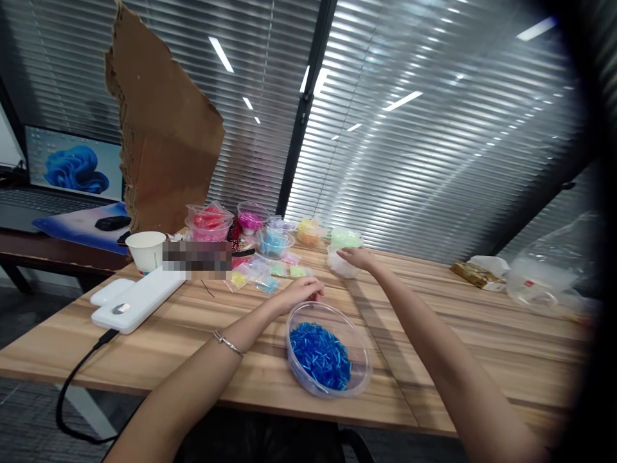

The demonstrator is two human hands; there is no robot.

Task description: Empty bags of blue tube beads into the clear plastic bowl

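Note:
A clear round bowl of blue tube-like pieces (322,355) stands near the table's front edge. My left hand (303,290) rests just behind its rim, the fingers curled downward; whether they hold anything is hidden. Farther back, my right hand (357,258) reaches to a clear bowl with whitish contents (343,263), its fingers over the rim. Whether those fingers pinch something does not show. Right behind is a bowl of pale green pieces (347,238).
Bowls of red (209,222), magenta, light blue (274,243) and orange-yellow pieces stand at the back, with small colored packets before them. A paper cup (146,251) and white device (139,301) are left; tissues (482,273) and a plastic bag (544,276) are right.

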